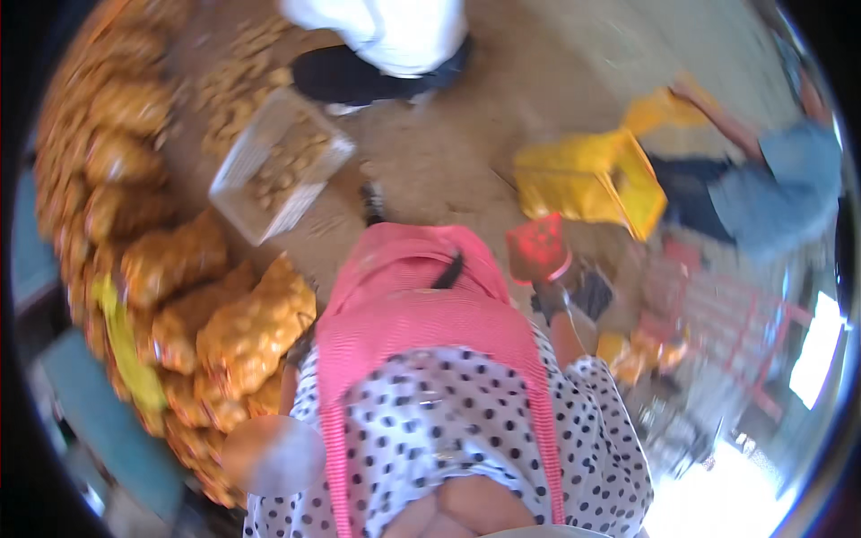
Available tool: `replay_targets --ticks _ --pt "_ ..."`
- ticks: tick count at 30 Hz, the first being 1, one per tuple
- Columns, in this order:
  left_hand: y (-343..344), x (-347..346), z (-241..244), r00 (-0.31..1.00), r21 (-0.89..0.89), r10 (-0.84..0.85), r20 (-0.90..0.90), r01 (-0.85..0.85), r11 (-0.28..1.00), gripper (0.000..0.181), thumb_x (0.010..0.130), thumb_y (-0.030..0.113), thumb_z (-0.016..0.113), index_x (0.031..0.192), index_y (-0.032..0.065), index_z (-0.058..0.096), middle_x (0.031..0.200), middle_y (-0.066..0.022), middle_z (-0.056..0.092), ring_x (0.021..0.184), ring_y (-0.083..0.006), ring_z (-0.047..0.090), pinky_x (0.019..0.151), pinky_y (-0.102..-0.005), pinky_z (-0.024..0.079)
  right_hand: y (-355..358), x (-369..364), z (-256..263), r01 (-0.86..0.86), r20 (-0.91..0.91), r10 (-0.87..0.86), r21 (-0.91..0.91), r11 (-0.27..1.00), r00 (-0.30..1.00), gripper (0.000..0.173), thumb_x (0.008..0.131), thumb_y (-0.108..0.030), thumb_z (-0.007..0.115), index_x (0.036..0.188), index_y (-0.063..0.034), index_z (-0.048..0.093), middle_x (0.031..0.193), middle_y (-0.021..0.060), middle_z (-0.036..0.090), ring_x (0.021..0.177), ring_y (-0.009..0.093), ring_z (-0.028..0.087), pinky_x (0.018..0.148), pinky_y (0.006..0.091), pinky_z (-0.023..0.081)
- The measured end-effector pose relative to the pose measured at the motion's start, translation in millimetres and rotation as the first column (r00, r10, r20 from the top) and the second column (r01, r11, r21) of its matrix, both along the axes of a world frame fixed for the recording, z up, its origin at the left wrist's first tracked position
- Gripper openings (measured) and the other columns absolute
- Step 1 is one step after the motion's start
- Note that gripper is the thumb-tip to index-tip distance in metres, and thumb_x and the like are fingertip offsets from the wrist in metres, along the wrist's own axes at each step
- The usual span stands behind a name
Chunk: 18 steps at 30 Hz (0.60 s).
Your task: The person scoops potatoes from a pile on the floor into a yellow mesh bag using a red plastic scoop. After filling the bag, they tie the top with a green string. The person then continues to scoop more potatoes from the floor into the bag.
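Note:
My right hand (553,300), in what looks like a dark glove, grips a red plastic scoop (536,247) with holes in it. The scoop is held out to the right of my pink apron (430,309), near a yellow container (572,178) lying with its opening to the right. My left hand (301,344) is mostly hidden beside the apron, close to a full orange net sack (252,323); its fingers cannot be made out. Ahead to the left, a white plastic crate (225,188) holds some brownish produce (286,165).
Orange net sacks (128,158) are piled along the left, with a yellow strip of cloth (131,350) on them. Loose produce (235,87) lies beyond the crate. One person (383,33) stands ahead; another (773,181) bends at right. A red metal frame (730,316) stands at right.

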<state>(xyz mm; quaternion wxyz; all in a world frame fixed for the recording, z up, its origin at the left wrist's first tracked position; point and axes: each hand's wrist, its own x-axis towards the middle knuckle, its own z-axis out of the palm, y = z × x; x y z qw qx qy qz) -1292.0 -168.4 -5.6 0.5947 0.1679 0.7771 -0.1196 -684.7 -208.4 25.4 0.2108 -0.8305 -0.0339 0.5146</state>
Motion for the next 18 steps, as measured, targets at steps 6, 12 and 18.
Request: replay_targets --ticks 6,12,18 --pt "127 -21 -7 0.98 0.019 -0.198 0.03 0.198 0.98 0.042 0.078 0.04 0.057 0.113 0.0169 0.051 0.101 -0.005 0.05 0.088 -0.0198 0.046 0.07 -0.0392 0.04 -1 -39 0 0.272 0.038 -0.27 -0.199 0.941 0.962 0.039 0.08 -0.035 0.062 0.094 0.0005 0.057 0.068 0.0114 0.061 0.052 0.019 0.058 0.045 0.0319 0.049" --pt "251 -57 -6 0.961 0.112 -0.278 0.005 0.276 0.955 0.038 0.077 0.039 0.057 0.107 0.0148 0.055 0.087 -0.0046 0.054 0.071 -0.0166 0.049 0.06 -0.0333 0.042 24 -104 15 0.455 0.048 -0.455 -0.195 0.869 0.889 0.034 0.079 -0.033 0.064 0.089 -0.003 0.053 0.06 0.0093 0.057 0.046 0.018 0.056 0.04 0.0319 0.048" --pt "341 -56 -47 0.988 0.312 -0.123 0.098 0.087 0.946 0.032 0.077 0.035 0.057 0.099 0.0115 0.059 0.074 -0.0034 0.055 0.062 -0.0139 0.051 0.054 -0.0288 0.043 57 -143 25 0.614 0.1 -0.608 -0.037 0.789 0.787 0.032 0.079 -0.034 0.065 0.088 -0.0058 0.052 0.058 0.0056 0.053 0.043 0.014 0.052 0.038 0.0287 0.044"
